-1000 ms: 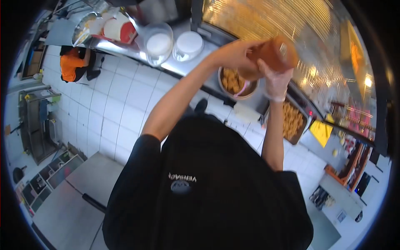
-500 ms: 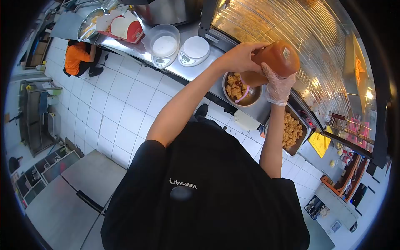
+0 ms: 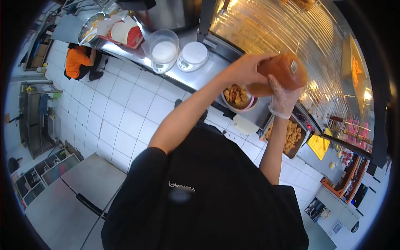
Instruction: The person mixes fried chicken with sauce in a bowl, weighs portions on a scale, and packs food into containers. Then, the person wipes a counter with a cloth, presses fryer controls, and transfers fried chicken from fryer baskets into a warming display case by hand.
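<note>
Both hands grip a large bottle of orange-brown sauce, tipped over a metal bowl. My bare left hand wraps the bottle from the left side. My right hand, in a clear plastic glove, holds it from the right and below. In the bowl lie fried chicken pieces with dark red sauce on top. A pink strip, perhaps a utensil handle, shows at the bowl's right side. The bottle's mouth is hidden.
A tray of fried pieces stands right of the bowl. Two kitchen scales sit on the counter, one bearing a plastic tub. A lit glass cabinet rises behind. A person in orange crouches at far left.
The bottle and both hands have shifted slightly right and down in view. More red sauce shows on the chicken. The pink strip now lies along the bowl's right side.
</note>
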`<action>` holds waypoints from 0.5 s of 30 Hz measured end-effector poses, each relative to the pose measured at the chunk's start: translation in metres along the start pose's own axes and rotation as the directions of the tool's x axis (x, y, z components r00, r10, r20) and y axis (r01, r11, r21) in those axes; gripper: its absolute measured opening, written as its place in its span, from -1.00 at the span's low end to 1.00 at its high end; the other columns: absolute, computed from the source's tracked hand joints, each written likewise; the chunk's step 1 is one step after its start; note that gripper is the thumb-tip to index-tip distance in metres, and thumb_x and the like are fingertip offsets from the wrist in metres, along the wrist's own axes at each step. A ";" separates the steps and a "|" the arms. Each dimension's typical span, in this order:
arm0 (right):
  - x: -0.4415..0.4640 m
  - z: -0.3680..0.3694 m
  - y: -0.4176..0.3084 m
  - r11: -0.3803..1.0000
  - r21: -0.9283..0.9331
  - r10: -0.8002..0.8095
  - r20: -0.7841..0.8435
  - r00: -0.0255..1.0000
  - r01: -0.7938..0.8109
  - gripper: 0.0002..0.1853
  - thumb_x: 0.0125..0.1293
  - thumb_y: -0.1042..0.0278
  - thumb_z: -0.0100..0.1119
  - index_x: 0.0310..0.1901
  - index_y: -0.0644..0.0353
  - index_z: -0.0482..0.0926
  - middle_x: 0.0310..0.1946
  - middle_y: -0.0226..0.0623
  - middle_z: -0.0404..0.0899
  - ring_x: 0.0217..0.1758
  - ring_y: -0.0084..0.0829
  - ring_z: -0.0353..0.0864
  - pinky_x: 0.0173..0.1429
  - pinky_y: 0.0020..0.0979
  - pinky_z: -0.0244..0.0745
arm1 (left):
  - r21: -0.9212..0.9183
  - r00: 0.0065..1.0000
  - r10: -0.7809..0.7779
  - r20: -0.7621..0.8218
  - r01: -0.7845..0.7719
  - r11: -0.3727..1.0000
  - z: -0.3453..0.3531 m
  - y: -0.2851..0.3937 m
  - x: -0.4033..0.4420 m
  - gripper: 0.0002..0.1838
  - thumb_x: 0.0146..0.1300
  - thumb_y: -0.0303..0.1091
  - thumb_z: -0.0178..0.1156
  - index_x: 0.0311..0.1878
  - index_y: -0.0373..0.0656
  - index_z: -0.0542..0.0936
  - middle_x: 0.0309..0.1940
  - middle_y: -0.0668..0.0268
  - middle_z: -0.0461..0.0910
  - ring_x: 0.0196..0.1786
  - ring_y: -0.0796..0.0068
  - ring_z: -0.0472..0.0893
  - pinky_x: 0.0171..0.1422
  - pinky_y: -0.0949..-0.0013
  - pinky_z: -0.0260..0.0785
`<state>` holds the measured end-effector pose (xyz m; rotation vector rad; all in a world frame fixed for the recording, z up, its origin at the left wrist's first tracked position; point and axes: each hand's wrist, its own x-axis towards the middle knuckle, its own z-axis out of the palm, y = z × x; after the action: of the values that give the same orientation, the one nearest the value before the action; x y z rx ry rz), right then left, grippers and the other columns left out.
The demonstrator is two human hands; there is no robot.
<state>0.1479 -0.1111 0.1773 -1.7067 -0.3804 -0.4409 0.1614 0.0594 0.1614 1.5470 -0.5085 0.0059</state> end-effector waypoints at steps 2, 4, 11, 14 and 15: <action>-0.003 -0.004 -0.004 0.990 -0.052 0.130 -0.007 0.991 -0.130 -0.23 -0.10 0.58 0.54 0.22 0.33 0.38 0.11 -0.16 0.49 0.14 -0.34 0.53 0.22 -0.30 0.48 | -0.030 1.000 -0.007 0.018 0.008 1.000 0.004 -0.013 0.006 -0.24 -0.02 -0.37 0.43 0.31 -0.26 0.38 0.10 0.11 0.58 0.14 0.36 0.57 0.24 0.30 0.40; -0.001 -0.014 0.007 0.951 0.051 0.305 -0.011 0.952 -0.304 -0.22 -0.09 0.60 0.53 0.24 0.31 0.37 0.14 -0.16 0.47 0.17 -0.33 0.51 0.25 -0.31 0.46 | 0.000 0.995 -0.068 0.078 0.068 0.998 -0.001 0.006 0.013 -0.22 -0.01 -0.36 0.42 0.33 -0.25 0.36 0.09 0.12 0.58 0.14 0.36 0.57 0.25 0.30 0.40; -0.002 -0.020 -0.014 0.983 -0.096 0.157 -0.020 0.987 -0.158 -0.24 -0.03 0.59 0.50 0.24 0.33 0.33 0.09 -0.15 0.51 0.10 -0.36 0.56 0.16 -0.37 0.52 | -0.014 0.999 -0.030 0.025 0.030 0.999 0.011 0.020 0.012 -0.25 0.00 -0.35 0.41 0.31 -0.28 0.38 0.10 0.11 0.57 0.13 0.32 0.57 0.26 0.28 0.38; 0.007 -0.014 -0.005 0.994 -0.102 0.025 -0.049 0.998 -0.029 -0.26 -0.09 0.60 0.55 0.18 0.32 0.38 0.03 -0.19 0.54 0.05 -0.40 0.58 0.11 -0.37 0.55 | -0.028 0.999 -0.038 -0.009 0.038 0.999 0.011 0.006 0.010 -0.24 -0.02 -0.37 0.43 0.31 -0.29 0.38 0.13 0.11 0.55 0.15 0.31 0.56 0.29 0.27 0.37; 0.009 -0.008 -0.002 0.989 -0.149 0.015 -0.066 0.998 -0.024 -0.25 -0.10 0.60 0.55 0.18 0.32 0.39 0.02 -0.19 0.55 0.04 -0.41 0.58 0.10 -0.37 0.55 | -0.010 0.998 -0.055 -0.030 0.055 0.998 0.010 0.009 0.008 -0.23 -0.02 -0.38 0.44 0.31 -0.29 0.38 0.14 0.12 0.55 0.15 0.31 0.56 0.30 0.27 0.37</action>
<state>0.1539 -0.1183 0.1847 -1.8352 -0.2888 -0.5204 0.1629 0.0483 0.1714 1.5497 -0.4411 -0.0152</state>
